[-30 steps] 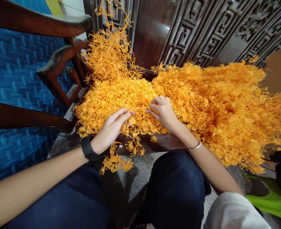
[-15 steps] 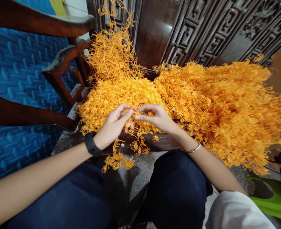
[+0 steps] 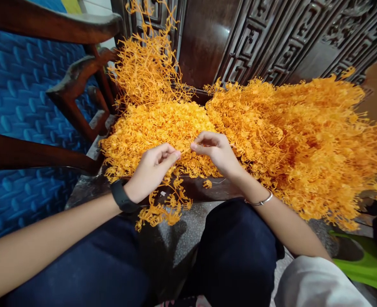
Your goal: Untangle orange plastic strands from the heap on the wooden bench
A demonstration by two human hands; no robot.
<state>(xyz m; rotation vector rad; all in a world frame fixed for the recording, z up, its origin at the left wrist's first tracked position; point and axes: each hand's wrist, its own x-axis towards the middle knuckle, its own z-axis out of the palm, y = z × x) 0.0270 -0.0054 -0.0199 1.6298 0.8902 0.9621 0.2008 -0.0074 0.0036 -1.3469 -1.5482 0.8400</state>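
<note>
A big heap of orange plastic sprigs (image 3: 290,136) lies in front of me on a dark wooden ledge (image 3: 214,192). My left hand (image 3: 151,170), with a black watch at the wrist, pinches the end of a thin orange sprig (image 3: 185,150). My right hand (image 3: 217,152), with a thin bangle on the wrist, pinches the same sprig's other end. The two pinches are close together, just above the heap's near edge. Loose sprigs (image 3: 158,211) hang over the ledge below my left hand.
A dark wooden chair frame (image 3: 76,91) with blue padded cushion (image 3: 18,81) stands at the left. Carved dark wooden panels (image 3: 271,38) rise behind the heap. My dark trousers (image 3: 236,251) fill the foreground. A green plastic object (image 3: 361,260) lies at the lower right.
Both hands have come together from a wider spread and now pinch one short sprig between them. The view has shifted slightly.
</note>
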